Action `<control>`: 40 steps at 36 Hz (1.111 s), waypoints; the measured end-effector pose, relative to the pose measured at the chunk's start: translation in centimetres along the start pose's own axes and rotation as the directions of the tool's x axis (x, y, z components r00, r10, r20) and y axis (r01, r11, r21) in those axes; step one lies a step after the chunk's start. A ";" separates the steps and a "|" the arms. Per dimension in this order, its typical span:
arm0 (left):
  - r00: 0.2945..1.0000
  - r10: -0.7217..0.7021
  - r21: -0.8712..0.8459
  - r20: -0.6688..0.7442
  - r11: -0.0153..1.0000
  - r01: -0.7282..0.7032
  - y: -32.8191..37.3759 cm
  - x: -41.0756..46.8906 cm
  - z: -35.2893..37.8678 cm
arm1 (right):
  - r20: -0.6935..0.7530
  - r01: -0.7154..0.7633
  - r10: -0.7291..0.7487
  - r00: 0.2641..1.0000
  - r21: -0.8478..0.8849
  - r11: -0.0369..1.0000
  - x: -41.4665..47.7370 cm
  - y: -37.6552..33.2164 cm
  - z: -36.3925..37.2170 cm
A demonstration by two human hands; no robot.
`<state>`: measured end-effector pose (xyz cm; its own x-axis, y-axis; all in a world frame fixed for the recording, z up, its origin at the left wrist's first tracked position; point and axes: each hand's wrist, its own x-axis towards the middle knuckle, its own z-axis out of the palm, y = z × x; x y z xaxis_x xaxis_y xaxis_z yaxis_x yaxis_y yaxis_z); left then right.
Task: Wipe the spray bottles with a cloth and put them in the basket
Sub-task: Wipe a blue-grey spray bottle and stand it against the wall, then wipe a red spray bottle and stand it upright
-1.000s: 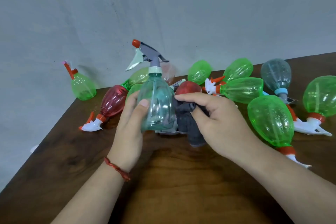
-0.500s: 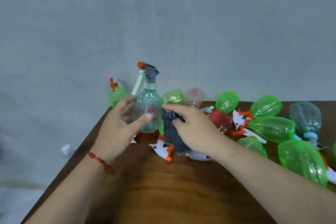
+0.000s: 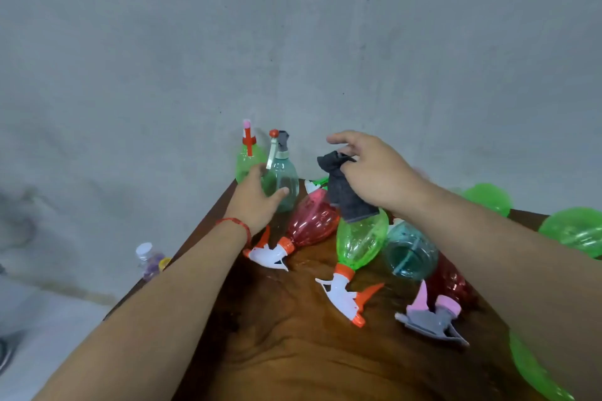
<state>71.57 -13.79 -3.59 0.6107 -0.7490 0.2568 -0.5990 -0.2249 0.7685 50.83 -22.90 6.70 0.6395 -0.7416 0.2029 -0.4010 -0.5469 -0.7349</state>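
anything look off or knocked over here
Most spray bottles lie jumbled on their sides, like the red bottle and green bottle beside it. Only the teal bottle and far green bottle stand upright. No basket in view.

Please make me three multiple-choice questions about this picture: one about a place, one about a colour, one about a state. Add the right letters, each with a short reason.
1. Where is the grey cloth? A) flat on the table B) in the right hand C) inside a basket
2. What colour is the bottle that the left hand grips? A) pale teal B) red C) yellow
3. How is that bottle placed? A) lying B) upside down C) upright

Answers: B, the fingers pinch the cloth in the air; A, its clear body is pale teal; C, its sprayer head points up.
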 end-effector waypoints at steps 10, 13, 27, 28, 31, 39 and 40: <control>0.995 -0.050 0.176 -0.084 0.982 0.065 -0.8 3.8 2.4 | -0.017 -0.022 0.022 1.000 0.020 1.000 -0.1 2.3 -0.6; 0.994 -0.076 0.175 -0.079 0.981 0.089 -1.0 3.9 2.9 | -0.022 -0.043 0.044 0.999 0.035 0.998 -0.5 2.6 -1.0; 0.960 -0.035 0.161 0.278 0.987 -0.010 4.1 -2.7 -0.1 | -0.072 -0.101 0.108 0.992 0.096 0.990 -6.5 2.8 -4.9; 0.939 -0.045 0.193 0.342 0.981 -0.023 4.9 -3.0 0.0 | -0.074 -0.097 0.105 0.992 0.103 0.990 -7.1 2.8 -5.1; 0.901 -0.115 0.324 0.418 0.945 -0.030 6.3 -4.0 0.8 | -0.070 -0.077 0.085 0.994 0.115 0.990 -9.5 2.4 -5.9; 0.935 -0.129 0.489 0.330 0.871 -0.052 9.8 -6.8 -0.5 | -0.124 -0.027 0.055 0.991 0.216 0.976 -17.7 2.9 -9.6; 0.936 -0.107 0.470 0.335 0.880 -0.068 10.6 -7.3 -0.9 | -0.133 -0.020 0.052 0.990 0.227 0.974 -18.8 3.0 -10.1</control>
<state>61.23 -10.14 3.20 0.4621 -0.8860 -0.0382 -0.8119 -0.4400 0.3838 30.96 -14.49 7.19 0.5250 -0.8139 0.2489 -0.2549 -0.4294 -0.8664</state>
